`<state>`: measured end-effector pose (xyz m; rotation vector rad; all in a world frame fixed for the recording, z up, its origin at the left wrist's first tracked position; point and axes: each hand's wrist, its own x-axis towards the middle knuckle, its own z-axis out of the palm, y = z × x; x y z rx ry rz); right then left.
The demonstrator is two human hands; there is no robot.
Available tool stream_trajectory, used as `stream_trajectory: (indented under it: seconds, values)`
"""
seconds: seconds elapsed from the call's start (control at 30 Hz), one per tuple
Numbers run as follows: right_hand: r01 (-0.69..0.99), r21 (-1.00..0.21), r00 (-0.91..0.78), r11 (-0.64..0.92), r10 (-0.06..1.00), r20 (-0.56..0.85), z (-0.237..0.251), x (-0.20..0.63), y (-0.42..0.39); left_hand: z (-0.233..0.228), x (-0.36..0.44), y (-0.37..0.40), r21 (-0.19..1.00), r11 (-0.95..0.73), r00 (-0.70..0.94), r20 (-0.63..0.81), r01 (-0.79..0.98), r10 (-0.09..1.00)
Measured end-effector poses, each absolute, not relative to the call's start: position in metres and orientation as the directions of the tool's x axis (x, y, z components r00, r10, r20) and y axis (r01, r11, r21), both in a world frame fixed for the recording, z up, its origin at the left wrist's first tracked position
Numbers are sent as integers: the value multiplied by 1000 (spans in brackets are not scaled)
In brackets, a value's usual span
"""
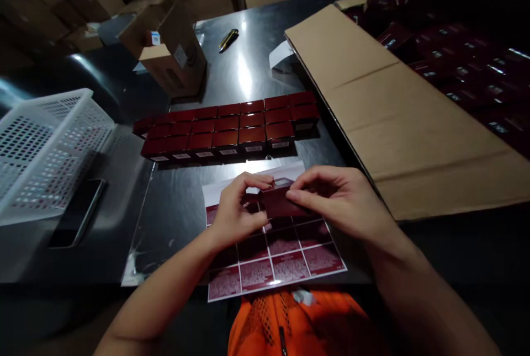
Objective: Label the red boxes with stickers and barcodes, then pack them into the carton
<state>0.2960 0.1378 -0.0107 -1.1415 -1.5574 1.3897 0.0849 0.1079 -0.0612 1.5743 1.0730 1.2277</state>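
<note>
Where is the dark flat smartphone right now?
In the head view, the dark flat smartphone lies on the left of the shiny metal table, tucked against the white plastic mesh basket, well left of the person's left hand.

A small dark red box (278, 201), lying level, held above a sheet of red labels (277, 259)

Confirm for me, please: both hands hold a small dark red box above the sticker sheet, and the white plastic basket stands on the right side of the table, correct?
Not quite. The head view shows the white plastic basket on the left side of the table, not the right. The rest stands: the left hand and right hand hold a small dark red box above the sticker sheet.
</note>
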Motion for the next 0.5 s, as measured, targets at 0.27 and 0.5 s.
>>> stream_trajectory:
  seconds: [0.27,0.5]
  values:
    - [233,-971,-367,45,929,-45,-11,298,139,-61,84,107,928,-313,181,279,202,943]
    - [215,-977,-379,11,922,-73,-12,298,138,-61,83,108,916,-332,192,292,225,937]
